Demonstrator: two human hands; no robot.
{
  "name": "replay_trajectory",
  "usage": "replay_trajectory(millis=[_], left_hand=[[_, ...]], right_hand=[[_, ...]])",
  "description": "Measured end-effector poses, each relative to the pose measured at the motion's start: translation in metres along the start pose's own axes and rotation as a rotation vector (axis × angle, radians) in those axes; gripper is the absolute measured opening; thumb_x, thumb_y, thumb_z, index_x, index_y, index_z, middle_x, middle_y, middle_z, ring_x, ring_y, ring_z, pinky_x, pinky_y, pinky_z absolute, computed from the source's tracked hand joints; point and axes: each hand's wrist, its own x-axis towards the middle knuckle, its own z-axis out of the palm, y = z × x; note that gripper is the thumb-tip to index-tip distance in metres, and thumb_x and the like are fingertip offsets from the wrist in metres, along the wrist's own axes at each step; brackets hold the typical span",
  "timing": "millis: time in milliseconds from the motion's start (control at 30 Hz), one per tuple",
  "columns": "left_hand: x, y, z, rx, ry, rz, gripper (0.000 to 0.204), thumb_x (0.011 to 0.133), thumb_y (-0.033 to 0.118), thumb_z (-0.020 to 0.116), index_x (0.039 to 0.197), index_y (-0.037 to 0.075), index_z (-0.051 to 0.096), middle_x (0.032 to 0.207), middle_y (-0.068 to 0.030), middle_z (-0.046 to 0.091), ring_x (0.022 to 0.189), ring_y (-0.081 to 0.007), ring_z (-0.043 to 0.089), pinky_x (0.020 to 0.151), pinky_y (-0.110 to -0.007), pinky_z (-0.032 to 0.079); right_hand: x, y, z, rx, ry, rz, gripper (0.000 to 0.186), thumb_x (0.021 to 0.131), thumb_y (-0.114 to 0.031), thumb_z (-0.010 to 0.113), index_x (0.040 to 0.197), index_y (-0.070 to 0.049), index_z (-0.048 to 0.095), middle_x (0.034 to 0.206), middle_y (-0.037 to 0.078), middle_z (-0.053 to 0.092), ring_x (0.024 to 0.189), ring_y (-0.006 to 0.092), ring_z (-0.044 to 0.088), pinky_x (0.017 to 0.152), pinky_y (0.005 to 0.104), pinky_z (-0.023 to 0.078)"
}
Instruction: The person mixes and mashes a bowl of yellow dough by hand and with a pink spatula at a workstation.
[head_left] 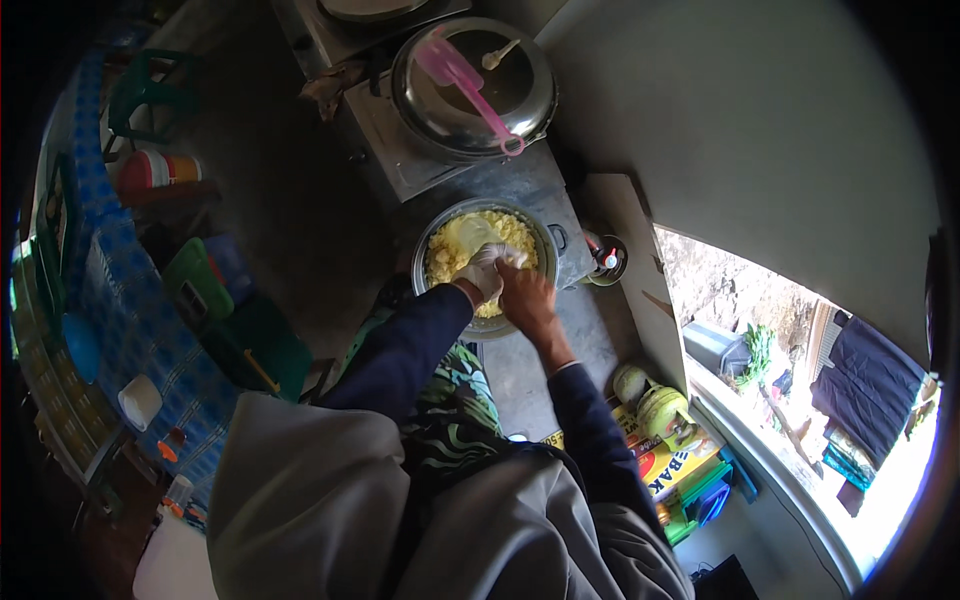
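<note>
A wide metal pot with a side handle holds yellow, crumbly food. Over it, my left hand is wrapped in thin, whitish see-through plastic; whether this is a glove or a bag is unclear. The plastic spreads above the food, and the fingers of my left hand cannot be made out. Bare, my right hand comes in from the right, its fingers closed on the plastic beside my left hand.
Beyond the pot, a stove carries a large lidded steel pot. A pink plastic scoop lies on that lid. Green gas cylinders stand at the right below a window opening. At the left is a blue-covered table.
</note>
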Motion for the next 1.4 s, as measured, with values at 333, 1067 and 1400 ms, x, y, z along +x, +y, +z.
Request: replay_trajectory(millis=[333,1067,1400], left_hand=[[-0.033,0.040,-0.031,0.737,-0.069,0.466,0.016,0.084,0.020,0.048,0.083,0.008,0.059,0.075,-0.0034,0.059,0.070,-0.0136,0.054,0.067,-0.026,0.045],[-0.036,0.042,-0.030,1.950,-0.263,0.636,0.021,0.087,0.025,0.041,0.090,0.011,0.057,0.092,-0.0087,0.060,0.093,-0.0187,0.054,0.079,-0.032,0.041],[-0.038,-0.028,-0.033,0.770,-0.041,0.646,0.017,0.085,0.006,0.044,0.098,0.003,0.055,0.091,-0.0101,0.061,0.086,-0.0198,0.059,0.080,-0.030,0.045]], right_hand=[[0.042,-0.054,0.013,-0.020,-0.158,0.092,0.019,0.075,-0.016,0.056,0.087,-0.002,0.061,0.078,0.015,0.064,0.071,0.0287,0.065,0.057,0.0388,0.051],[0.032,-0.052,0.035,0.066,-0.014,0.145,0.022,0.073,-0.014,0.052,0.089,-0.001,0.058,0.082,0.019,0.062,0.074,0.0339,0.063,0.058,0.0436,0.049],[-0.019,-0.042,-0.004,0.083,-0.141,0.124,0.036,0.077,-0.016,0.053,0.113,-0.013,0.056,0.086,0.016,0.064,0.079,0.0331,0.063,0.065,0.0427,0.050]])
